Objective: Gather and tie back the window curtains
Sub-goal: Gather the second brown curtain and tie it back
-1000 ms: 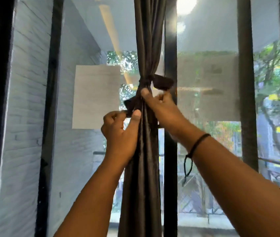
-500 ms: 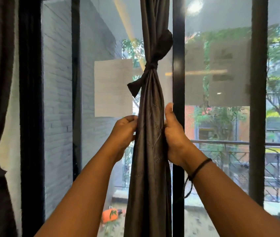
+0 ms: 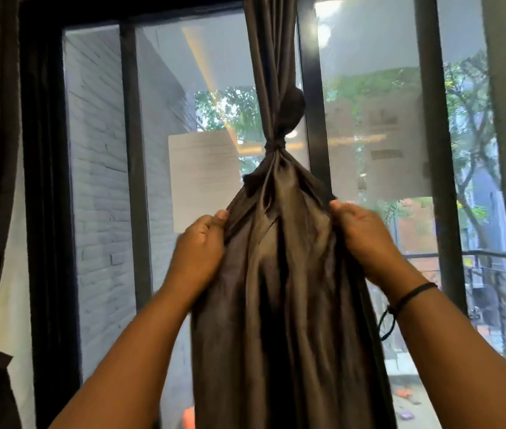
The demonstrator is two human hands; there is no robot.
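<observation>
The dark grey-brown cloth curtain [image 3: 279, 274] has a faint satin sheen and soft creases. Its narrow tie band [image 3: 274, 144] is the same cloth. The black window frame [image 3: 313, 119] looks smooth and matt, the glass pane [image 3: 369, 72] glossy, the white brick wall [image 3: 100, 181] rough.

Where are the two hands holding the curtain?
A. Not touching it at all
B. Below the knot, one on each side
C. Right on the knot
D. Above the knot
B: the left hand and right hand grip the curtain at its two edges, under the tie.
</observation>
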